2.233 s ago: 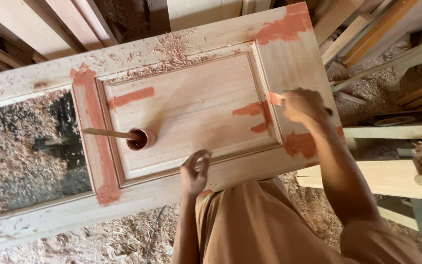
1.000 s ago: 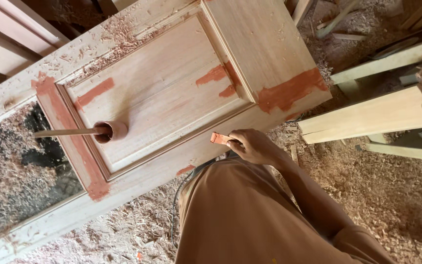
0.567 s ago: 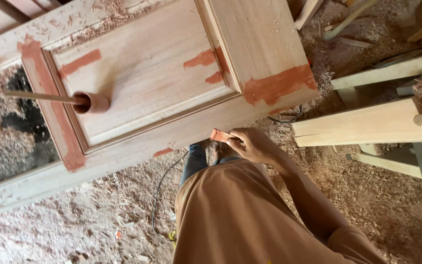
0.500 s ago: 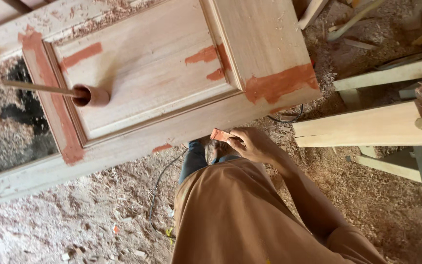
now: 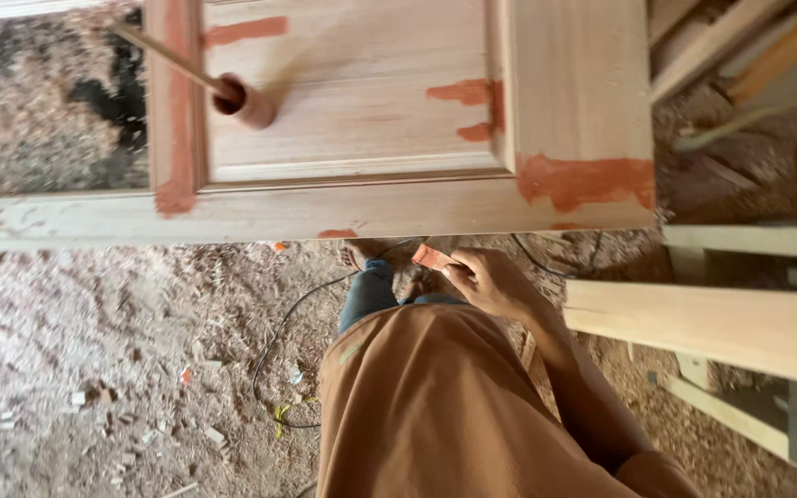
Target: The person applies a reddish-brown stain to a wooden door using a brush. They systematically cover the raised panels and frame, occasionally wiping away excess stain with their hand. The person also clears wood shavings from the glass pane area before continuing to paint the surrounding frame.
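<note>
My right hand (image 5: 491, 281) pinches a small orange-smeared scraper (image 5: 433, 256), probably plastic; the door panel (image 5: 352, 120) lies just beyond my fingertips, long axis crosswise.

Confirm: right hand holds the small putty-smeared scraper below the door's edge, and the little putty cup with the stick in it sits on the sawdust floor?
Not quite. In the head view the right hand does hold the scraper below the door edge, but the cup with its stick sits on the door's panel, not on the floor.

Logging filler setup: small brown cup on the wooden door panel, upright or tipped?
Upright: the small brown cup stands on the wooden door panel, mouth up, thin stick leaning out.
</note>
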